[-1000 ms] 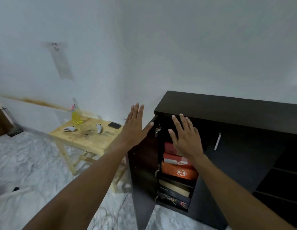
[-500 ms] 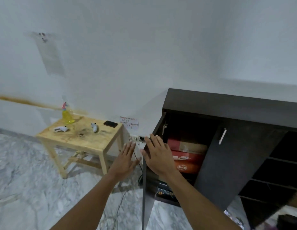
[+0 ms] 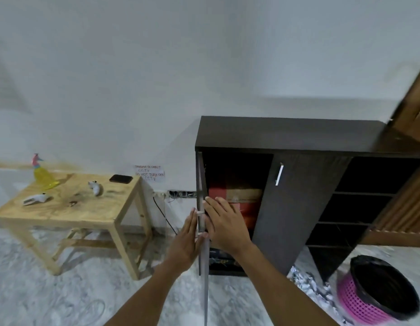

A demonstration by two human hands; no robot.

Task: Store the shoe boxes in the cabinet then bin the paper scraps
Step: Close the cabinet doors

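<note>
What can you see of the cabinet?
The cabinet is dark, wood-look board, standing on the marbled floor against the white wall. Its left door stands open, seen edge-on, with the left hand flat on its outer face and the right hand flat on its inner side. The next door is closed, with a silver bar handle. Stacked shoe boxes show inside; open shelves fill the right part.
</note>
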